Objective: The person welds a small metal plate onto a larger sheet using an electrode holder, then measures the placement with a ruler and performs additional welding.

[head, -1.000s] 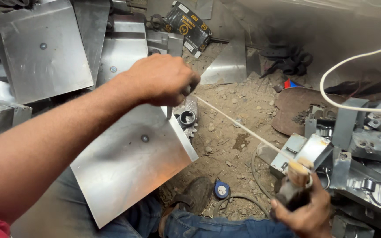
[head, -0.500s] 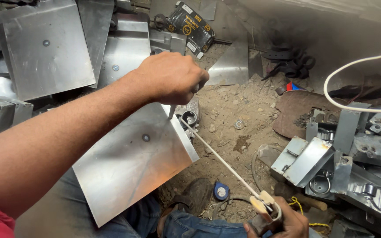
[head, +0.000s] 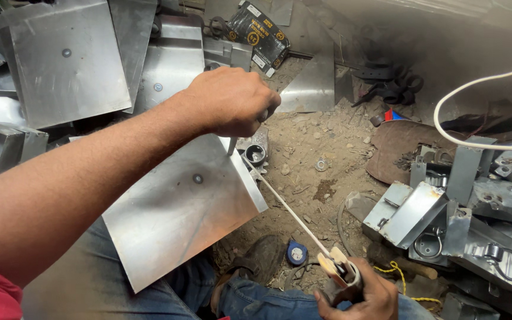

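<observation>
The largest thing is the metal sheet [head: 179, 213], lying tilted across the person's lap, with one small rivet near its middle. More steel sheets [head: 66, 59] are piled at 10 o'clock. At 4 o'clock stands a heap of grey metal brackets [head: 445, 219], with a white cable [head: 463, 98] curving over them. At 12 o'clock a black package [head: 259, 32] with yellow round marks lies flat on the dirt floor [head: 309, 148].

The left hand [head: 232, 101] is clenched at the sheet's upper corner; what it grips is hidden under the fingers. The right hand [head: 360, 293], partly cut off by the bottom edge, is closed around an electrode holder [head: 340, 272]. Its thin white welding rod [head: 285, 207] runs up to the sheet's corner beside a small metal ring [head: 255, 155].
</observation>
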